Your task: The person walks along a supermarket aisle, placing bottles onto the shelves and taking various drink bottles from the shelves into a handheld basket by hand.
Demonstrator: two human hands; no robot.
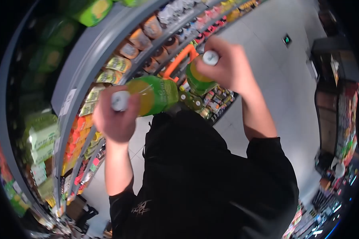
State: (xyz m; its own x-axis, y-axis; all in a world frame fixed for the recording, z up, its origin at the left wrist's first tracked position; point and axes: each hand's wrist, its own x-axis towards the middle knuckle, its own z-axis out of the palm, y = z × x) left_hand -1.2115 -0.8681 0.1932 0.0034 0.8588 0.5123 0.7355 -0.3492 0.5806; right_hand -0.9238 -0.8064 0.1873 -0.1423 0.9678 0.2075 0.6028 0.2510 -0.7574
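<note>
My left hand (116, 117) is closed around the neck of a large bottle (159, 95) with a white cap, yellow-green contents and a green label. The bottle lies tilted, its base pointing right, in front of the shelves. My right hand (228, 65) grips a second, similar bottle (199, 83) near its white cap. That bottle hangs over a dark crate (224, 111) holding several dark-capped bottles and small packages. An orange handle (180, 61) rises beside the right-hand bottle, partly hidden by it. Both hands are slightly blurred.
Curved grey shelving (87, 59) runs along the left, stocked with packaged drinks and bottles. Grey floor tiles (267, 59) stretch to the right, with a small green floor sign (287, 40). More stocked displays (349, 123) stand at the far right.
</note>
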